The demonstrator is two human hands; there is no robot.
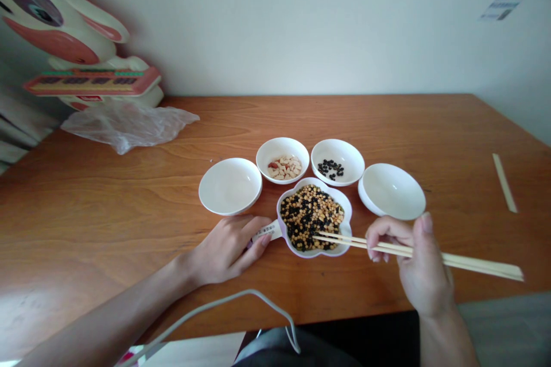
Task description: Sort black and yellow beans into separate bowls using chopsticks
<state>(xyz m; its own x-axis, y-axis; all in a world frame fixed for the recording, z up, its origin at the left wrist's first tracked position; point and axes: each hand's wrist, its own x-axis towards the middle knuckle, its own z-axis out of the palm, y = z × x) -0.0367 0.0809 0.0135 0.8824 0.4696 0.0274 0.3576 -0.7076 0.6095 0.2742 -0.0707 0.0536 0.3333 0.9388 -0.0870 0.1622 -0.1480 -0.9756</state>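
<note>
While closed: right hand [415,266] on chopsticks [430,253]

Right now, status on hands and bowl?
Right hand gripping chopsticks, tips over mixed-bean bowl. Left hand steadying its handle. Nothing blocking.

A home dining spot: a wooden table [129,195] against a plain wall, small white bowls [230,186] of beans, a crumpled plastic bag [129,126], a cartoon toy [64,28].
</note>
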